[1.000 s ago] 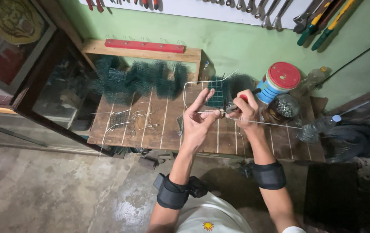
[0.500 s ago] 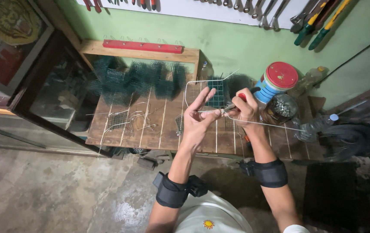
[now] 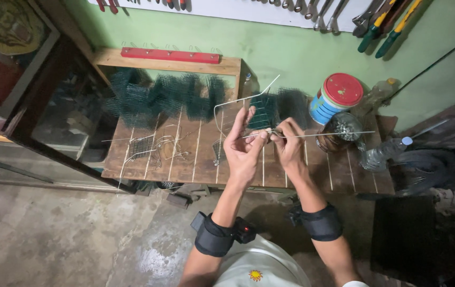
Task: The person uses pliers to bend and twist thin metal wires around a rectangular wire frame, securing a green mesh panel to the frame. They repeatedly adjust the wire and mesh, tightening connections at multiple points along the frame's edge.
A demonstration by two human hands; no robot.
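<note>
A thin, pale wire (image 3: 249, 101) is held above the middle of the bench (image 3: 185, 165). It is bent into a tall loop on the left, with one straight end running far to the right over a jar (image 3: 341, 130). A patch of green mesh (image 3: 262, 114) is seen within the loop. The wire is pinched between thumb and fingers of the left hand (image 3: 243, 149) and of the right hand (image 3: 288, 143), which are touching each other; the left forefinger is stretched up.

Compared with half a second ago, the hands are held slightly lower, and the free end now points right rather than up.

A row of green mesh pieces (image 3: 164, 95) lies at the far edge, bent wires (image 3: 153, 146) to the left, a red-lidded tin (image 3: 336, 98) and a bottle (image 3: 381, 154) to the right. Tools (image 3: 387, 24) hang on the far wall.
</note>
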